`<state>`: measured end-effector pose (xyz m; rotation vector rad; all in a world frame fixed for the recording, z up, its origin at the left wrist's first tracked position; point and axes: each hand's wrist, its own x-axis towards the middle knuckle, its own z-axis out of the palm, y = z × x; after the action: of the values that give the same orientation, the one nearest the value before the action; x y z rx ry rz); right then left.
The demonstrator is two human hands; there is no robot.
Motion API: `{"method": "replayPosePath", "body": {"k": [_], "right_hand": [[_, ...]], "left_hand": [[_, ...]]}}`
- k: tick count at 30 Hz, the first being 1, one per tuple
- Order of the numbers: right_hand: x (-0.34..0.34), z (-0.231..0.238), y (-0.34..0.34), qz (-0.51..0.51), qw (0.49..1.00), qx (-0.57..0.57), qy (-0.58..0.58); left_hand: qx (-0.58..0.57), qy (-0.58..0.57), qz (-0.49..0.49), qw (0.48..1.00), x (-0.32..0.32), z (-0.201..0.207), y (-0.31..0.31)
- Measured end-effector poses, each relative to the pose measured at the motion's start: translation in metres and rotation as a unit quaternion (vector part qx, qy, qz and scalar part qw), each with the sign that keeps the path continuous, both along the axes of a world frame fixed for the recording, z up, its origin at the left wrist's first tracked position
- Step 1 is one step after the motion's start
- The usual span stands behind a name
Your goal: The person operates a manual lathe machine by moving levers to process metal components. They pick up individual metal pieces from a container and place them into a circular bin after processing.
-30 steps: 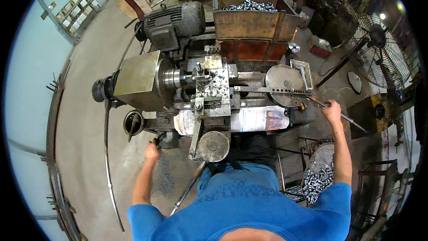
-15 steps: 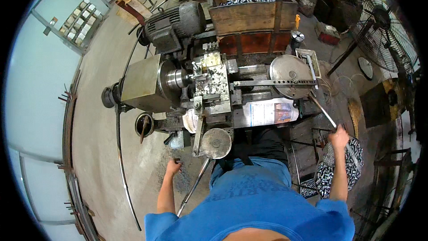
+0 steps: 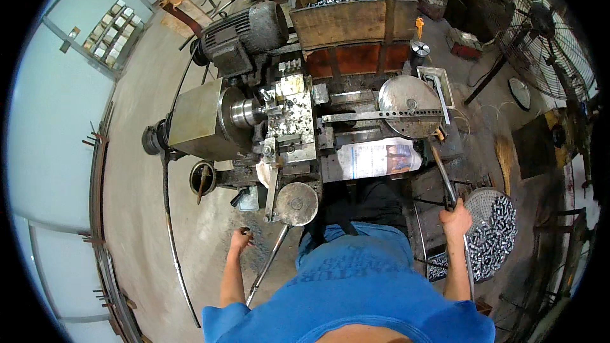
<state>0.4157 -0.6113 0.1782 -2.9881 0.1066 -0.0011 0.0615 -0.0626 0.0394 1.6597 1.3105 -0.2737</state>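
Observation:
My right hand [image 3: 456, 218] is closed round a long metal lever [image 3: 443, 174] that runs up to the round steel plate [image 3: 406, 92] at the lathe's right end. A perforated flat bar [image 3: 381, 116] joins that plate to the tool carriage [image 3: 293, 111]. Left of the carriage, the spindle nose [image 3: 244, 113] faces the tooling. My left hand [image 3: 241, 239] hovers over the floor with its fingers curled; what they hold, if anything, is too small to name. Nearby, a second lever [image 3: 270, 260] slants down from a smaller disc [image 3: 297, 204], untouched by either hand.
A round basket of short metal pieces [image 3: 495, 235] stands beside my right forearm. Behind the lathe is a wooden bin [image 3: 352, 22] holding similar pieces. A motor [image 3: 248, 35] sits at the back left, a caged fan [image 3: 540, 44] at right. A pot [image 3: 203, 178] hangs left.
My right hand has swung the lever leftward, toward my body. The carriage, flat bar and smaller disc have shifted slightly left toward the spindle. More of the basket shows.

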Motion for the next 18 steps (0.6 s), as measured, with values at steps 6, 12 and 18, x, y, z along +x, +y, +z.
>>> {"method": "replayPosePath", "body": {"k": [6, 12, 18], "right_hand": [[0.058, -0.001, -0.031, -0.019, 0.997, -0.060, 0.033], [0.207, -0.006, -0.060, -0.041, 0.972, -0.207, -0.101], [0.178, 0.004, -0.007, 0.071, 0.958, -0.136, -0.244]], "left_hand": [[0.005, -0.039, -0.006, 0.999, 0.008, 0.004, 0.031], [0.292, 0.033, -0.145, 0.945, 0.023, -0.003, 0.105], [0.404, 0.108, -0.260, 0.870, 0.079, 0.030, 0.095]]}}
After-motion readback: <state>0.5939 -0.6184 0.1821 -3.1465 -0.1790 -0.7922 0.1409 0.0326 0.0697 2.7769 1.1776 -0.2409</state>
